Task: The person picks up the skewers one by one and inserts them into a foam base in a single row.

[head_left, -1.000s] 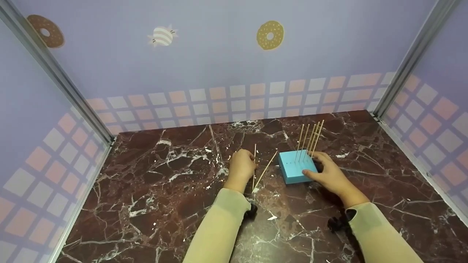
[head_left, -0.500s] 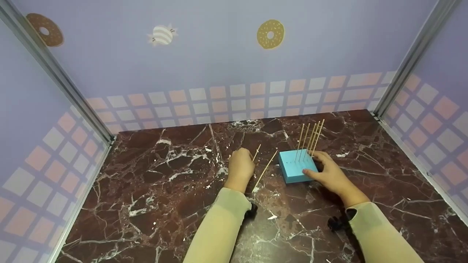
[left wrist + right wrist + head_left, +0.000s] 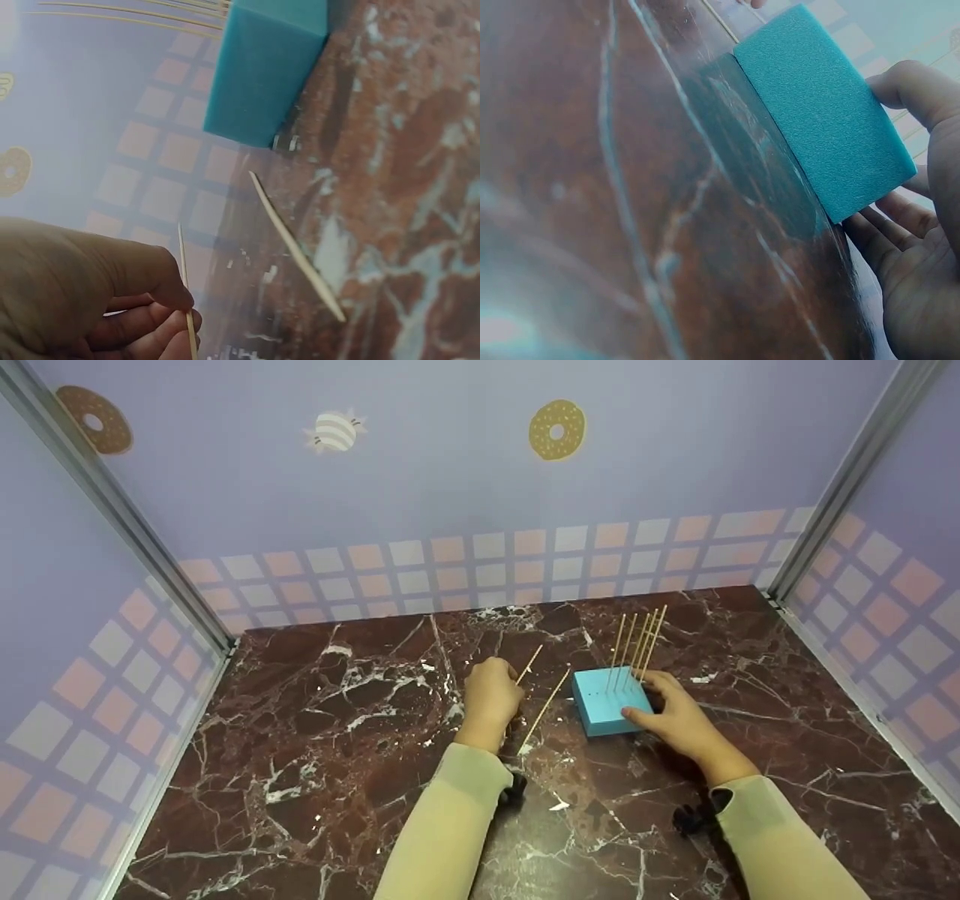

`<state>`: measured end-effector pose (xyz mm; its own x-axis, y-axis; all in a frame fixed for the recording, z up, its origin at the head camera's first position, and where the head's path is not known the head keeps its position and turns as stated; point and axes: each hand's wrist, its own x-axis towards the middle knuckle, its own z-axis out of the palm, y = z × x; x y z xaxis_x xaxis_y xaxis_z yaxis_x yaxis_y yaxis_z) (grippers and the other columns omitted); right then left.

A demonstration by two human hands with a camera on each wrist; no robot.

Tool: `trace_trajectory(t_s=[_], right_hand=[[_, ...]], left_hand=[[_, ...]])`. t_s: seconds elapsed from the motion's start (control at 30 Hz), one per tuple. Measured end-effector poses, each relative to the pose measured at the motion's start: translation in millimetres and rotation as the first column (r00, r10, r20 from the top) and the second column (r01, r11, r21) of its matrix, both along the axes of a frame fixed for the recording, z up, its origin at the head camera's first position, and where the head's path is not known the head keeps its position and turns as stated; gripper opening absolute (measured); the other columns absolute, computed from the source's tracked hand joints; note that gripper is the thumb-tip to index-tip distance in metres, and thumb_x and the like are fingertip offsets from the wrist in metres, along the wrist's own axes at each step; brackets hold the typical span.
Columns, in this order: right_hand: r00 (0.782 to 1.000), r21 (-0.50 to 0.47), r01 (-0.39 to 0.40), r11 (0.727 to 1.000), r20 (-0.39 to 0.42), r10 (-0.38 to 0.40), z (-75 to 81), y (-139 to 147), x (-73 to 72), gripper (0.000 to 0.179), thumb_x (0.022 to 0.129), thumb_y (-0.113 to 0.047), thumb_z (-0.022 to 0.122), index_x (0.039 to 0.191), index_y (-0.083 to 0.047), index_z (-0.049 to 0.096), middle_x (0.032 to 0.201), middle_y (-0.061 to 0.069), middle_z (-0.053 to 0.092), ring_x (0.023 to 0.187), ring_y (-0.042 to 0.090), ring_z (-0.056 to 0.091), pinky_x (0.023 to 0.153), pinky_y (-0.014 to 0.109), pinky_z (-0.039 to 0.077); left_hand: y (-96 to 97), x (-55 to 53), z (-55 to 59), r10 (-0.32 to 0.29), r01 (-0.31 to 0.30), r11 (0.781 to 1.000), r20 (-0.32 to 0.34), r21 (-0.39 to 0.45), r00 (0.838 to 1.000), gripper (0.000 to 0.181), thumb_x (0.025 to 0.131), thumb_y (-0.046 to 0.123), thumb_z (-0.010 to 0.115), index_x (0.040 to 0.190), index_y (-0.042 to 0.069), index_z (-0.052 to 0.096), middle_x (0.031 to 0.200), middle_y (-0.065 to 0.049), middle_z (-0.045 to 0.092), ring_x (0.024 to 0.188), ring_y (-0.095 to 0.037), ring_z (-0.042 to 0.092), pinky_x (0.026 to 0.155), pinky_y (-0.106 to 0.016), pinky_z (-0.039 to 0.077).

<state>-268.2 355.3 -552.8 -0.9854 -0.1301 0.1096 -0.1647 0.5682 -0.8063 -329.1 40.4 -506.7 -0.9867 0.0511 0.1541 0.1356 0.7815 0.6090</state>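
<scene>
A thin wooden skewer (image 3: 529, 664) is pinched between the thumb and fingers of my left hand (image 3: 491, 697), low over the table. In the left wrist view, its pointed tip (image 3: 181, 240) sticks up past the thumb. Just right of that hand, another skewer (image 3: 545, 710) lies slanted on the table. My right hand (image 3: 679, 720) grips the right side of a light-blue foam block (image 3: 598, 711), thumb on the top face and fingers behind it. Several skewers (image 3: 619, 652) stand upright in the block, leaning slightly right. Small holes show in its top, left of them.
The dark red marbled table (image 3: 360, 810) carries small white scraps, one of them (image 3: 559, 805) nearer me. Patterned purple panels (image 3: 450, 472) close off the back and both sides, joined by metal corner posts (image 3: 836, 472).
The skewer at my left hand lay nearly straight away from me and now slants up to the right in its pinch. The right hand and block have barely moved.
</scene>
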Motion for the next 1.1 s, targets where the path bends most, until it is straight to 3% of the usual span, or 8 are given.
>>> trace_trajectory(t_s=[0.27, 0.6, 0.9, 1.1], right_hand=[[1.0, 0.003, -0.002, 1.0, 0.009, 0.002, 1.2, 0, 0.3, 0.08, 0.108, -0.032, 0.078, 0.172, -0.003, 0.042, 0.172, 0.031, 0.037, 0.161, 0.059, 0.039, 0.128, 0.079, 0.036], [1.0, 0.006, 0.0, 1.0, -0.005, 0.0, 2.5, -1, 0.0, 0.078, 0.108, -0.029, 0.079, 0.171, -0.002, 0.044, 0.17, 0.031, 0.041, 0.16, 0.058, 0.042, 0.126, 0.076, 0.041], [1.0, 0.009, -0.001, 1.0, -0.002, 0.001, 2.4, -1, -1.4, 0.079, 0.107, -0.03, 0.079, 0.171, -0.002, 0.043, 0.169, 0.032, 0.041, 0.158, 0.058, 0.044, 0.125, 0.075, 0.044], [1.0, 0.005, 0.008, 1.0, 0.005, -0.008, 0.1, -1, 0.7, 0.079, 0.107, -0.031, 0.08, 0.172, -0.002, 0.043, 0.17, 0.031, 0.04, 0.159, 0.056, 0.043, 0.126, 0.074, 0.043]], left_hand=[[0.2, 5.3, 14.3, -0.039, 0.04, 0.997, -0.008, 0.074, 0.999, 0.032, 0.092, 0.001, 0.078, 0.122, 0.007, 0.087, 0.115, -0.01, 0.087, 0.107, -0.032, 0.081, 0.103, -0.056, 0.065], [5.1, 9.5, 26.0, -0.05, 0.066, 0.987, -0.108, 0.144, 0.993, 0.028, 0.093, 0.003, 0.078, 0.12, 0.008, 0.086, 0.109, -0.007, 0.083, 0.104, -0.028, 0.078, 0.1, -0.049, 0.065], [10.3, 10.5, 30.5, -0.071, 0.113, 0.957, -0.162, 0.267, 0.984, 0.026, 0.095, 0.004, 0.078, 0.12, 0.007, 0.084, 0.107, -0.005, 0.082, 0.099, -0.021, 0.078, 0.094, -0.042, 0.066], [15.9, 14.9, 34.2, -0.058, 0.119, 0.945, -0.202, 0.305, 0.978, 0.023, 0.098, 0.006, 0.078, 0.12, 0.011, 0.082, 0.108, -0.001, 0.08, 0.099, -0.018, 0.077, 0.091, -0.038, 0.065]])
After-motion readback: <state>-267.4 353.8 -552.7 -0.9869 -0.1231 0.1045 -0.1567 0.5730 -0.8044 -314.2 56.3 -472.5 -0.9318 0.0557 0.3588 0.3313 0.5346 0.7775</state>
